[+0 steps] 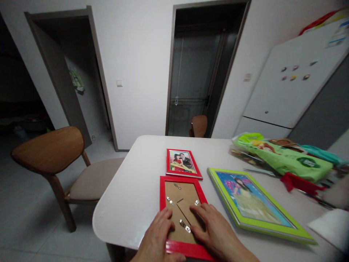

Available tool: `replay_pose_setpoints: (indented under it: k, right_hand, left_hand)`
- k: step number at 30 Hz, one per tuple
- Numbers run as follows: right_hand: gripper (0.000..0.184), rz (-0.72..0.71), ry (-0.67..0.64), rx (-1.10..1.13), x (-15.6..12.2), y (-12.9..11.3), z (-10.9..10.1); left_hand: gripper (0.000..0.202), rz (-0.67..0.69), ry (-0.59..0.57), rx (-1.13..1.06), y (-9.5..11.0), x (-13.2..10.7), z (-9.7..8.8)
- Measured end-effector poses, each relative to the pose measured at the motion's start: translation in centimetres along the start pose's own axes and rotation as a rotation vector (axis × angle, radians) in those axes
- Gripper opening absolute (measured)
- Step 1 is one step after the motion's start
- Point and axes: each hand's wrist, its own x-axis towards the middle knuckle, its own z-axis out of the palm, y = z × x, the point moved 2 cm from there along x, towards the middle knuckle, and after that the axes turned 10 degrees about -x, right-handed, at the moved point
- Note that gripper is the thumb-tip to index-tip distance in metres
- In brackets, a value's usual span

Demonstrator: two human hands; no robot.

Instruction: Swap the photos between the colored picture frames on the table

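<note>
A red picture frame [164, 187] lies face down on the table in front of me, its brown backing board [174, 214] showing. Small metal turn clips [185, 226] sit around the board, and a slanted slot is cut in its middle. My left hand [158, 234] grips the frame's lower left side, fingers curled over the edge and thumb at the bottom border. Resting on the right part of the board, my right hand [215, 231] has thumb and fingers apart, fingertips by the right-hand clip [196, 202]. What lies under both palms is hidden.
Just beyond lies a second red frame [182, 162] with a couple's photo. A larger green frame [253, 203] is to the right. Behind it are a green plastic package [289, 156] and a red-handled tool [302, 185]. A wooden chair [54, 153] stands left of the white table [128, 196].
</note>
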Motion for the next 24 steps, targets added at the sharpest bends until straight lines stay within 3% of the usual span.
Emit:
replay_pose_setpoints:
  k: [7, 12, 16, 20, 24]
  right_hand:
    - [0.037, 0.047, 0.035, 0.173, 0.7, -0.3, -1.1]
    - [0.031, 0.0, 0.105, 0.193, 0.6, -2.3, -4.0]
    - [0.032, -0.07, 0.135, 0.255, 0.6, -3.2, -4.6]
    - [0.04, 0.089, 0.153, 0.137, 0.9, 0.4, -2.4]
    - [0.048, 0.211, 0.094, -0.014, 1.3, 3.6, 0.2]
  left_hand:
    - [0.056, -0.069, 0.109, -0.243, 0.6, 0.3, -0.5]
    - [0.04, -0.21, 0.359, -0.712, 1.8, 2.2, -1.2]
    - [0.04, -0.352, 0.537, -1.003, 1.0, 2.9, -3.0]
    - [0.045, -0.435, 0.639, -0.917, -1.3, 1.2, -6.0]
    - [0.04, -0.541, 0.647, -0.625, -3.8, -1.5, -8.0]
